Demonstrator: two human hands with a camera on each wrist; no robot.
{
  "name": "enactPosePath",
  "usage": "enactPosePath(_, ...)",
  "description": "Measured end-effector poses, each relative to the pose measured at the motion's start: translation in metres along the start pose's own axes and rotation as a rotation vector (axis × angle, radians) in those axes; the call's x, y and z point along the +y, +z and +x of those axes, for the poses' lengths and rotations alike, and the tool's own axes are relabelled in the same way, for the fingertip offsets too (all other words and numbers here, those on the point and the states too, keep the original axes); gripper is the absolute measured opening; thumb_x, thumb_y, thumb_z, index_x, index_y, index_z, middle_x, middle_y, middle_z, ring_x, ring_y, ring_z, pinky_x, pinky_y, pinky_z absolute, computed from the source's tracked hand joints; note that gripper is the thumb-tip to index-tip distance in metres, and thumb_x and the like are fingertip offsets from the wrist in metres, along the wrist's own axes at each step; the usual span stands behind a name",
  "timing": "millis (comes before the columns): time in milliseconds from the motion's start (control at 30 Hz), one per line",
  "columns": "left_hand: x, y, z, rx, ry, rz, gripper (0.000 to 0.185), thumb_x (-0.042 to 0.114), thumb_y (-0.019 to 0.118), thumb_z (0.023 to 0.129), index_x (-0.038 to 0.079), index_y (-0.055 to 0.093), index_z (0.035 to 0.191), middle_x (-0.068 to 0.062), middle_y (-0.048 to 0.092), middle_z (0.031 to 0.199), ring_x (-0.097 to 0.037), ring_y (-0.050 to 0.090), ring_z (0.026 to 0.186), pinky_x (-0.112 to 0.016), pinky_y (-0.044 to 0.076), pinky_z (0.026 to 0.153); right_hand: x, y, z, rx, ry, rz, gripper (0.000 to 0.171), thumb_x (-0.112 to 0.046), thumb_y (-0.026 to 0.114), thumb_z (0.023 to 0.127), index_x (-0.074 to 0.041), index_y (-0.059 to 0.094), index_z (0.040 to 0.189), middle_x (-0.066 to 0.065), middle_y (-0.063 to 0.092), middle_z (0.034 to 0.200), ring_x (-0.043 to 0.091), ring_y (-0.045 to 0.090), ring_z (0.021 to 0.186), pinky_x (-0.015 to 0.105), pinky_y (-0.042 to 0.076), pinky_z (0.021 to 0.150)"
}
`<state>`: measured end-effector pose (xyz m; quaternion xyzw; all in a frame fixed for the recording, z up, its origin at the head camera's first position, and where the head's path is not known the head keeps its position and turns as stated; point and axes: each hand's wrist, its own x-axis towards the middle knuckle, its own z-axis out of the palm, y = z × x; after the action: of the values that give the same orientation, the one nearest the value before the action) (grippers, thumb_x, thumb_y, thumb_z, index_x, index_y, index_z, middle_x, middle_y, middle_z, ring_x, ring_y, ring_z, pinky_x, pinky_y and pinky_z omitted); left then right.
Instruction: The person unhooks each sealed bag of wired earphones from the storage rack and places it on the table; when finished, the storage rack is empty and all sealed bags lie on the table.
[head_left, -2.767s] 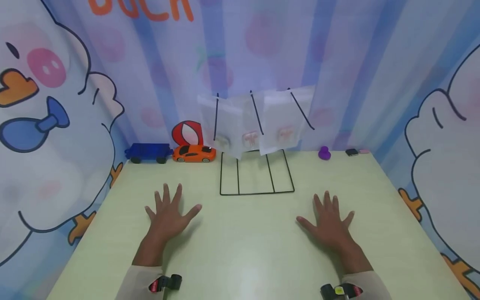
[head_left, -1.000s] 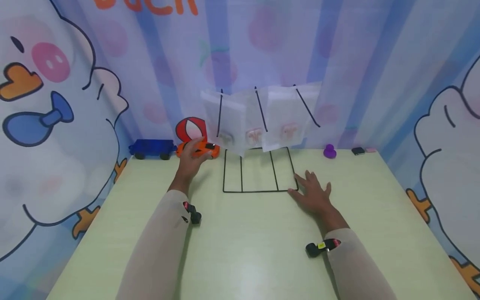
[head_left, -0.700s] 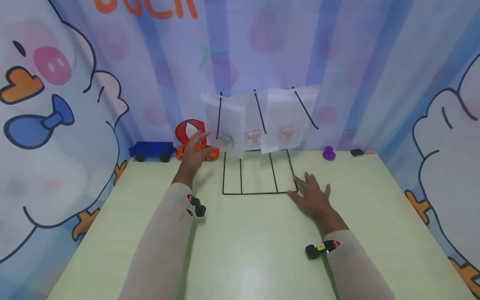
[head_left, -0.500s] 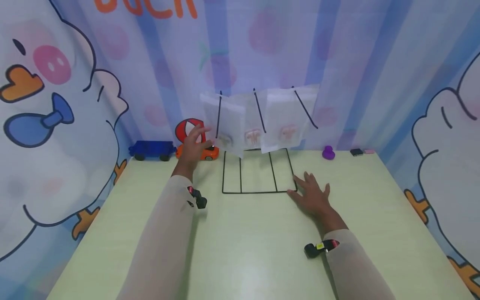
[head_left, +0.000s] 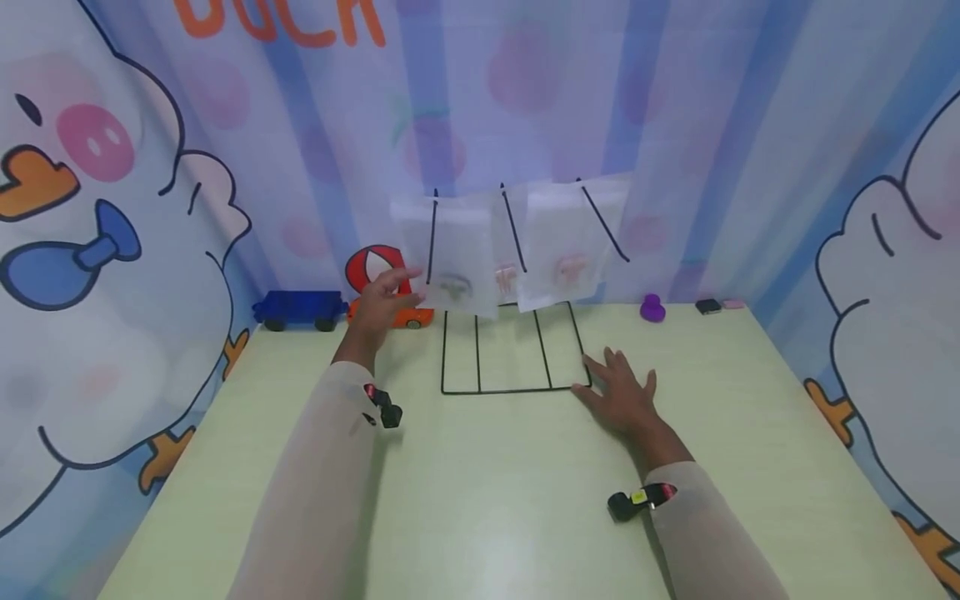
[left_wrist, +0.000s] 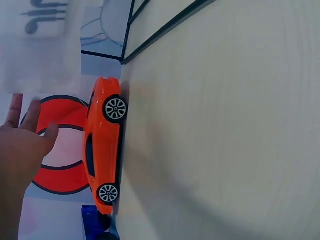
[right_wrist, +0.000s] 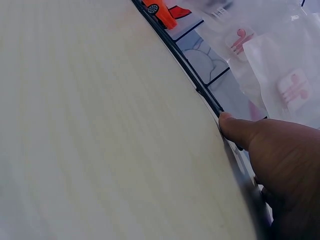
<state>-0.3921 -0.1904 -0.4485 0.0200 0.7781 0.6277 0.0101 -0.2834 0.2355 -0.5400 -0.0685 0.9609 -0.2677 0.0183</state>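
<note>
A black wire rack (head_left: 517, 391) stands on the table, with white translucent bags hanging from its hooks. The left bag (head_left: 461, 237) shows dark earphones (left_wrist: 46, 21) through it; the right bag (head_left: 570, 233) and the middle bag (right_wrist: 240, 41) show pinkish ones. At the left bag's edge is my left hand (head_left: 371, 317), its fingertips touching or just behind the bag and its thumb apart. My right hand (head_left: 622, 398) rests at the rack's front right corner, thumb (right_wrist: 237, 127) against the frame and fingers spread along the side bar. Its lower fingers are hidden in the right wrist view.
Left of the rack, an orange toy car (left_wrist: 104, 145) and a blue toy wagon (head_left: 300, 310) stand along the back edge. A purple knob-shaped object (head_left: 652, 308), a small black item (head_left: 707, 307) and a pink one (head_left: 732, 304) lie back right. A printed curtain (head_left: 525, 100) hangs behind.
Both hands have come forward from lying spread on the table. The right reached the rack's corner; the left went over the car to the left bag, which has turned to face front more squarely.
</note>
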Motion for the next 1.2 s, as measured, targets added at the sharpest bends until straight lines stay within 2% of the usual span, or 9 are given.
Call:
enactPosePath(200,-0.009,0.005,-0.004,-0.004,0.052,0.024,0.043,0.016,0.082,0.098,0.028,0.077,0.139,-0.003,0.057,0.161,-0.034,0.046,0.152,-0.06,0.037,0.129,0.001,-0.001,-0.001,0.002,-0.001,0.005,0.073,-0.058,0.052,0.111,-0.019,0.038,0.171,0.024,0.014,0.182,0.048,0.004,0.171,0.084,-0.014,0.125)
enactPosePath(333,-0.019,0.009,-0.005,-0.004,0.034,0.113,0.041,0.021,0.084,0.097,0.036,0.079,0.136,-0.002,0.061,0.159,-0.031,0.048,0.151,-0.065,0.034,0.129,-0.001,-0.004,0.0,0.015,-0.009,0.009,0.073,-0.057,0.053,0.11,-0.018,0.039,0.17,0.024,0.015,0.182,0.048,0.005,0.171,0.084,-0.014,0.125)
enactPosePath(467,-0.03,0.011,-0.009,-0.006,0.018,0.173,0.043,0.022,0.083,0.098,0.039,0.077,0.138,-0.007,0.064,0.15,-0.032,0.052,0.133,-0.053,0.044,0.109,0.0,-0.002,0.001,0.0,0.002,-0.001,0.073,-0.057,0.054,0.11,-0.019,0.039,0.171,0.023,0.015,0.183,0.047,0.005,0.171,0.083,-0.014,0.126)
enactPosePath(567,-0.035,0.013,-0.013,-0.029,0.043,0.15,0.043,0.018,0.079,0.101,0.035,0.076,0.141,-0.007,0.063,0.15,-0.029,0.052,0.127,-0.046,0.043,0.102,0.001,0.0,0.001,-0.013,0.007,-0.007,0.073,-0.058,0.053,0.11,-0.019,0.038,0.171,0.023,0.014,0.183,0.047,0.005,0.171,0.083,-0.014,0.126)
enactPosePath(700,-0.036,0.017,-0.019,-0.094,0.112,0.098,0.043,0.016,0.076,0.102,0.028,0.074,0.143,-0.002,0.06,0.161,-0.027,0.054,0.144,-0.055,0.045,0.121,0.002,0.002,0.001,0.001,0.004,-0.002,0.073,-0.057,0.054,0.11,-0.019,0.039,0.17,0.023,0.016,0.182,0.047,0.005,0.171,0.083,-0.014,0.126)
enactPosePath(800,-0.033,0.021,-0.023,-0.134,0.128,0.08,0.045,0.016,0.077,0.101,0.028,0.074,0.144,-0.005,0.06,0.16,-0.033,0.056,0.146,-0.062,0.044,0.125,0.002,0.002,0.001,0.002,0.002,0.009,0.073,-0.056,0.055,0.11,-0.019,0.039,0.17,0.023,0.016,0.182,0.047,0.005,0.171,0.083,-0.015,0.126)
enactPosePath(967,-0.031,0.024,-0.031,-0.143,0.104,0.066,0.051,0.016,0.082,0.097,0.033,0.073,0.145,-0.004,0.059,0.16,-0.034,0.055,0.147,-0.064,0.043,0.126,0.0,0.002,0.001,-0.014,0.0,0.01,0.073,-0.056,0.054,0.11,-0.018,0.038,0.171,0.024,0.015,0.182,0.047,0.005,0.171,0.083,-0.014,0.126)
enactPosePath(1100,-0.034,0.024,-0.036,-0.148,0.141,0.069,0.053,0.017,0.083,0.096,0.033,0.072,0.145,-0.004,0.059,0.159,-0.034,0.056,0.145,-0.062,0.045,0.124,0.0,0.002,0.001,-0.008,0.006,-0.01,0.073,-0.056,0.053,0.11,-0.018,0.038,0.171,0.024,0.015,0.182,0.047,0.006,0.171,0.083,-0.013,0.126)
enactPosePath(1200,-0.037,0.022,-0.041,-0.138,0.154,0.081,0.054,0.018,0.084,0.096,0.036,0.072,0.145,-0.004,0.06,0.157,-0.035,0.06,0.139,-0.06,0.053,0.117,0.0,0.001,0.0,-0.005,0.004,-0.004,0.073,-0.055,0.054,0.11,-0.018,0.039,0.171,0.024,0.016,0.182,0.047,0.006,0.171,0.083,-0.013,0.126)
